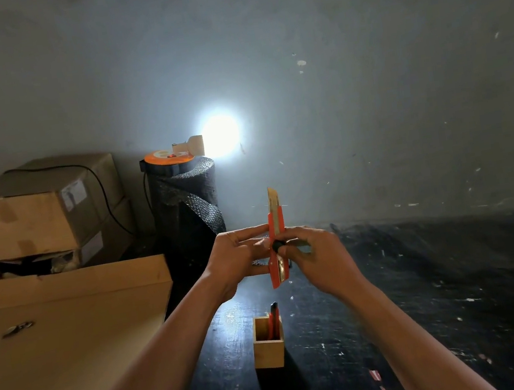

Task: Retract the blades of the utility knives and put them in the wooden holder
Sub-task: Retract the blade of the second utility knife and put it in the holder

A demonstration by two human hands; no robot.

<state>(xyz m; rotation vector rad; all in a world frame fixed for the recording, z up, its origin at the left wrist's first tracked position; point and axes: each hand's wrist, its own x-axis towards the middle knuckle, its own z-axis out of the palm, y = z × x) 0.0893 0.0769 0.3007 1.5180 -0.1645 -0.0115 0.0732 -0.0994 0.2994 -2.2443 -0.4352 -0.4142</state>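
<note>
I hold an orange utility knife [278, 241] upright in mid-air, its blade sticking out of the top end. My left hand [236, 257] steadies the knife from the left, with the fingers reaching across behind it. My right hand [319, 260] grips it from the right, thumb on the black slider. Below my hands a small square wooden holder [268, 345] stands on the dark floor. Another orange knife [274, 319] stands inside it, leaning against the right wall.
A large flat cardboard sheet [64, 337] lies at the left. Stacked cardboard boxes [37, 212] stand behind it. A dark bubble-wrap roll [187, 204] carries an orange cable reel [168, 159] and a bright lamp [219, 135] against the grey wall.
</note>
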